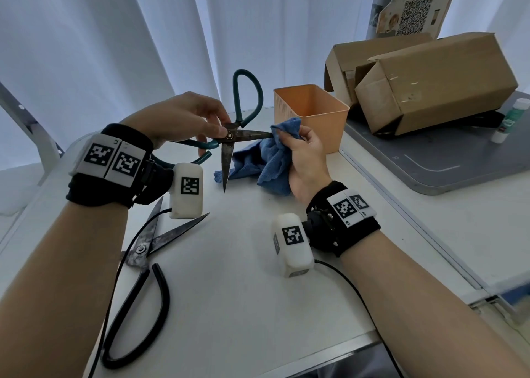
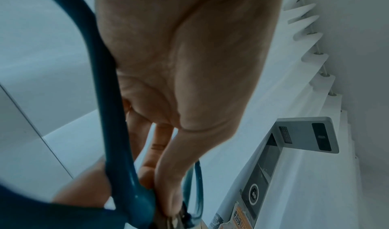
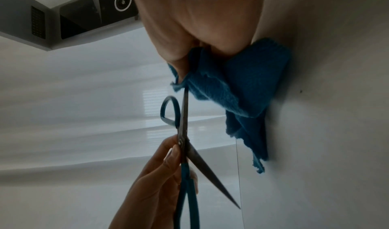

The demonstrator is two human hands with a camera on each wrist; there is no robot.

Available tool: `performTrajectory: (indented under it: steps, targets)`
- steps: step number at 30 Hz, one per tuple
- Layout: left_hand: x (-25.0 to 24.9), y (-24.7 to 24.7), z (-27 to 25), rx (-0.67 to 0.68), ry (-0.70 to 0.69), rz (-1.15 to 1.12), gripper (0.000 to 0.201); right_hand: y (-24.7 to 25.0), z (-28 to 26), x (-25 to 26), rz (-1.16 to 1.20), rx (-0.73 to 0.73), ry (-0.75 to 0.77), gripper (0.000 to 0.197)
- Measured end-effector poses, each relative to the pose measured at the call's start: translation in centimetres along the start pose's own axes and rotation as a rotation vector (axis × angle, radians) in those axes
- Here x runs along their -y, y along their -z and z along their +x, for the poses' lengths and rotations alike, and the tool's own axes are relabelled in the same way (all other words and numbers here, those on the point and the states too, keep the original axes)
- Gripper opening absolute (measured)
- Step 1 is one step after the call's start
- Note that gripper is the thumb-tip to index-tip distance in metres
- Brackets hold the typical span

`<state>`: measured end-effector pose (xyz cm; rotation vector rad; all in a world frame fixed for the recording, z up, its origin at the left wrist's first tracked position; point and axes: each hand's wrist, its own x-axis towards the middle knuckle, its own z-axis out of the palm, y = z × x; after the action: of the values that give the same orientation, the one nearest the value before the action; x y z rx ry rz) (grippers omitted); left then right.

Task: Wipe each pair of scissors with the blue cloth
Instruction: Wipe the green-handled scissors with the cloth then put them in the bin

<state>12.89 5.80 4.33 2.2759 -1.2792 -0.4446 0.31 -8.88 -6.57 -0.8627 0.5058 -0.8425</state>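
Green-handled scissors (image 1: 229, 136) spread open above the tabletop's middle, my left hand (image 1: 183, 119) pinching the pivot, right hand (image 1: 301, 154) clamping blue cloth (image 1: 269, 159) round one blade. Black-handled scissors (image 1: 143, 251) near left edge look unwiped.

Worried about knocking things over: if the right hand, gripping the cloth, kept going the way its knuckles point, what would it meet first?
Probably the orange bin: the right hand with the blue cloth points up-table toward it, and its nearest wall looks close, though depth is unclear.

Both hands (image 1: 183, 116) (image 1: 301, 154) raised — fingers pinched
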Motion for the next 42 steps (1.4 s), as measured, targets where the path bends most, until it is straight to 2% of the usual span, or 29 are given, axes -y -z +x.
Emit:
performTrajectory:
  steps: [2,4,8,13,19,25,34,42]
  targets:
    - [0.2,0.1,0.0,-0.039,0.02,-0.015,0.006,0.4,0.3,0.0,0.051,-0.105,-0.021,0.021]
    - [0.2,0.1,0.1,-0.09,0.038,-0.044,0.007,0.5,0.4,0.2,0.116,-0.122,-0.053,0.017]
    - [-0.2,-0.4,0.3,-0.16,0.048,-0.117,0.009,-0.4,-0.8,0.2,0.147,0.164,-0.153,0.002]
    - [-1.1,-1.6,0.6,-0.136,0.003,-0.142,0.01,-1.2,-1.7,-0.2,0.057,0.378,-0.197,0.026]
    - [-2.1,-3.1,1.1,-0.094,-0.034,-0.138,0.007,-1.0,-1.5,-0.7,0.016,0.349,-0.167,0.045]
    - [-2.0,-3.0,1.1,-0.141,-0.004,-0.199,0.009,-0.9,-1.2,-0.6,-0.029,0.361,-0.134,0.048]
    - [-1.6,-2.2,0.8,-0.194,0.028,-0.248,0.005,-1.0,-1.6,-0.3,-0.048,0.403,-0.139,0.022]
    - [-1.2,-1.6,0.8,-0.241,0.065,-0.252,0.009,-1.0,-1.4,-0.4,-0.046,0.405,-0.108,0.022]
